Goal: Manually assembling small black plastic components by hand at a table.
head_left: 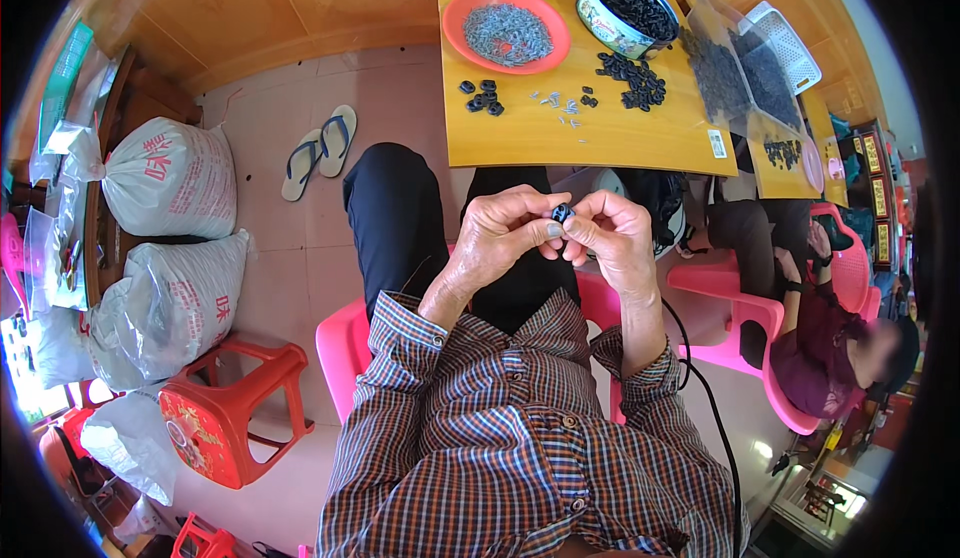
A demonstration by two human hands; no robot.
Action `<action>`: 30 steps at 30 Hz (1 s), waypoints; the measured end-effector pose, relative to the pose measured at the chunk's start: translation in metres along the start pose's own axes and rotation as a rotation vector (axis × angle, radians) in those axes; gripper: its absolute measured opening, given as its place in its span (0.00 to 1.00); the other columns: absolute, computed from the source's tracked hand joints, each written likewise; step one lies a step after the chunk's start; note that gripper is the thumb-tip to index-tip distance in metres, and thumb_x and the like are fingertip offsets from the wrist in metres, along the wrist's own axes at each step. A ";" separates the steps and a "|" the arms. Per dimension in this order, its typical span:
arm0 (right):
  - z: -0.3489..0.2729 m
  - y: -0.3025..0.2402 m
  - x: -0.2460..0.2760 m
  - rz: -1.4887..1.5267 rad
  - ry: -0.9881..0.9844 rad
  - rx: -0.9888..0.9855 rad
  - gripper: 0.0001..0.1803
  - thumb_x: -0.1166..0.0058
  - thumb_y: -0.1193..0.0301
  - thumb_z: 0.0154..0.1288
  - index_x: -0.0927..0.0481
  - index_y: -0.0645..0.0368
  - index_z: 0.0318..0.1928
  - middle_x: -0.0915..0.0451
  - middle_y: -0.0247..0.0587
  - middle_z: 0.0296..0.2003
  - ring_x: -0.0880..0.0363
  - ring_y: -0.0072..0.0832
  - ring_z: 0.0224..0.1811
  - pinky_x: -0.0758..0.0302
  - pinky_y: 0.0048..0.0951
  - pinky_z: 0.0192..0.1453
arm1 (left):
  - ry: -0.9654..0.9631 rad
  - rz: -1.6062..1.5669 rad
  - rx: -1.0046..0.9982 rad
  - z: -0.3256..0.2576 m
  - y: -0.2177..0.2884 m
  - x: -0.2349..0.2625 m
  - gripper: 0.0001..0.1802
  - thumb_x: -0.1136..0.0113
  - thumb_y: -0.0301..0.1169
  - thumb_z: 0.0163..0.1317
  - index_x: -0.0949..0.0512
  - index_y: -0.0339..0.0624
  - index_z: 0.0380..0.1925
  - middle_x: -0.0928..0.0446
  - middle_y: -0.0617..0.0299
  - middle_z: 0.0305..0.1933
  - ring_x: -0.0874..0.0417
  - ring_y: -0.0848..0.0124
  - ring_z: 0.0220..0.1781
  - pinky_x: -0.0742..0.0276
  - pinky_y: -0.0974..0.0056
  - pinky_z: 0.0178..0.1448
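Checked sleeves frame both hands above the lap: left hand (pixel 500 233) and right hand (pixel 610 233) each keep a pinching grip on a small black part (pixel 562 213). White tied sacks (pixel 170 178) with red markings sit at left; an orange dish (pixel 505 30) rests on the wooden surface (pixel 640 138).

head view: single fisheye, worn on person's head | faces steeply down over lap | hands (pixel 560 233) close below lens | yellow table (pixel 590 128) beyond knees | rim bends edges
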State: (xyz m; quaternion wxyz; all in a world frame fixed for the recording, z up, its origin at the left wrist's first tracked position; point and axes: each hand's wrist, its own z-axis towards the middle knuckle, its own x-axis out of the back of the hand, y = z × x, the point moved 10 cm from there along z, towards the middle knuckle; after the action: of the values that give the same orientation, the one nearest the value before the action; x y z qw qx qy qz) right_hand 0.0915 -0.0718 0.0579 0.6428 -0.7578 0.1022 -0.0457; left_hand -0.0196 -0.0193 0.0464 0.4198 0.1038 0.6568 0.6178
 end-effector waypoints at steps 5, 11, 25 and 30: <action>0.000 0.003 0.003 0.008 -0.021 -0.018 0.07 0.39 0.75 0.60 0.23 0.64 0.30 0.22 0.36 0.20 0.25 0.17 0.18 0.28 0.15 0.20 | -0.020 0.052 -0.008 -0.001 0.003 -0.004 0.14 0.40 0.18 0.58 0.22 0.29 0.46 0.23 0.58 0.34 0.16 0.71 0.33 0.15 0.69 0.36; 0.002 0.004 -0.001 0.022 -0.042 -0.059 0.06 0.38 0.76 0.59 0.22 0.64 0.29 0.22 0.37 0.20 0.25 0.17 0.17 0.28 0.15 0.18 | -0.023 0.052 -0.026 -0.003 -0.001 -0.002 0.14 0.40 0.17 0.57 0.21 0.30 0.45 0.23 0.58 0.34 0.16 0.70 0.33 0.14 0.69 0.36; -0.009 0.006 0.003 0.152 -0.017 -0.041 0.08 0.47 0.73 0.67 0.21 0.67 0.37 0.19 0.40 0.27 0.22 0.18 0.23 0.23 0.17 0.26 | 0.004 -0.115 0.014 -0.003 -0.017 -0.005 0.16 0.41 0.16 0.58 0.23 0.31 0.49 0.21 0.59 0.37 0.17 0.71 0.36 0.15 0.68 0.40; -0.012 0.009 0.004 0.147 -0.042 -0.022 0.09 0.50 0.72 0.69 0.23 0.68 0.40 0.19 0.41 0.29 0.20 0.21 0.26 0.21 0.18 0.29 | 0.005 -0.106 0.008 -0.004 -0.018 -0.007 0.17 0.41 0.16 0.58 0.23 0.32 0.50 0.21 0.60 0.37 0.17 0.72 0.35 0.16 0.68 0.40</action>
State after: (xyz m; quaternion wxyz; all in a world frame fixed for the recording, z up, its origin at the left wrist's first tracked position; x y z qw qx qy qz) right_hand 0.0919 -0.0860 0.0509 0.6382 -0.7560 0.1444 0.0185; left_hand -0.0115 -0.0308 0.0325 0.4497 0.0690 0.6650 0.5923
